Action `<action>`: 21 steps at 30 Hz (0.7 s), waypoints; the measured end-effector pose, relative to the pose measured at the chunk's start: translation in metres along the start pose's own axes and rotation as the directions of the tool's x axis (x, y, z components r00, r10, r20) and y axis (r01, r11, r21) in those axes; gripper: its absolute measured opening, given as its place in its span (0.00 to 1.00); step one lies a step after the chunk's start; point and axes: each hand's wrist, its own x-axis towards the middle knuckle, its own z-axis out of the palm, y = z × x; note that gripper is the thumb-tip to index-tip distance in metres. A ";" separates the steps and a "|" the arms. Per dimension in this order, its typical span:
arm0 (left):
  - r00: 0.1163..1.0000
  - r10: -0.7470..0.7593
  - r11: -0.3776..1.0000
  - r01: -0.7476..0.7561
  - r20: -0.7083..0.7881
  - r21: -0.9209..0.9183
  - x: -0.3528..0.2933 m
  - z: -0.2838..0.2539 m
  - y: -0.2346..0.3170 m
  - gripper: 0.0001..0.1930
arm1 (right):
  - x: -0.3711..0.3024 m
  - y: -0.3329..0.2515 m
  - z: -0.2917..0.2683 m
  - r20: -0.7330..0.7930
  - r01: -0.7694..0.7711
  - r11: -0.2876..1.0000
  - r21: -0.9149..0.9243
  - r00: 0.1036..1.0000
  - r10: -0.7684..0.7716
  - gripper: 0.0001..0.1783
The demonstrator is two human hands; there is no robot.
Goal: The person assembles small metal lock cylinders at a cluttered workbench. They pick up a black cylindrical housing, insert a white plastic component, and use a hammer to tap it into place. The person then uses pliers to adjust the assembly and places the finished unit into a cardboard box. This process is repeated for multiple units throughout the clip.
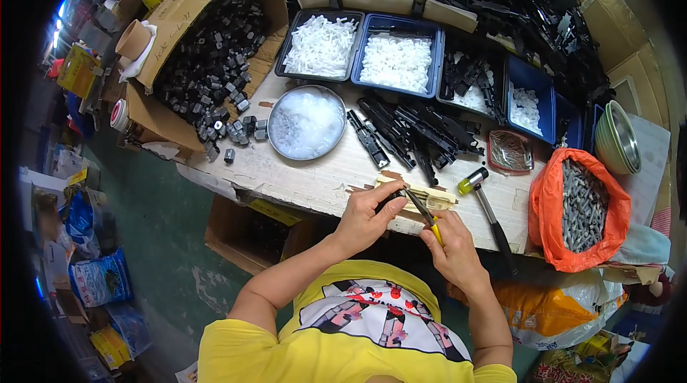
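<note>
My left hand [368, 215] is closed around a small black part [391, 200] near the bench's front edge. In my right hand [452, 245] is a yellow-handled tool [434, 226]; its narrow dark metal end points up and left to the part. The grip hides much of both, so I cannot tell the tool's exact kind. Just beyond my hands lies a cream-coloured fixture [436, 199] on the bench top. A hammer [486, 204] with a yellow-green and grey head and black handle rests right of it. Long black plastic parts [408, 129] are piled farther back.
A cardboard box [207, 7] at the left spills black and grey blocks [232, 89]. Near it stands a round metal bowl [308, 122]. Trays of white pieces [397, 61] line the back. An orange bag [547, 204] of grey metal parts and stacked bowls [617, 138] stand right.
</note>
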 end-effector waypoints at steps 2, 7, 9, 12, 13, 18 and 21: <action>0.998 -0.049 0.999 0.049 0.034 -0.021 -0.001 -0.001 -0.002 0.12 | 0.001 -0.002 -0.001 0.041 0.000 1.000 -0.030 0.999 0.001 0.10; 0.720 -0.334 0.421 0.692 0.608 -0.587 0.000 -0.033 -0.006 0.10 | 0.001 -0.007 -0.010 0.189 0.034 0.996 -0.081 0.982 -0.018 0.10; 0.659 -0.174 0.177 0.752 0.732 -0.635 -0.007 -0.042 -0.021 0.11 | 0.005 -0.016 -0.012 0.227 0.098 0.991 -0.091 0.971 -0.075 0.10; 0.677 -0.143 0.071 0.735 0.722 -0.675 -0.022 -0.056 -0.024 0.12 | 0.010 -0.030 -0.004 0.262 0.156 0.982 -0.106 0.957 -0.124 0.14; 0.686 -0.177 0.065 0.724 0.706 -0.687 -0.027 -0.062 -0.023 0.12 | 0.013 -0.032 0.002 0.241 0.189 0.978 -0.094 0.957 -0.162 0.14; 0.772 -0.631 0.767 0.605 0.081 0.215 -0.077 -0.127 -0.022 0.13 | 0.017 -0.005 0.003 -0.086 0.115 0.983 -0.142 0.988 -0.129 0.10; 0.940 -0.196 0.216 0.317 -0.277 0.923 -0.106 -0.160 -0.011 0.16 | 0.004 0.043 -0.029 -0.393 -0.299 0.898 -0.324 0.905 0.160 0.09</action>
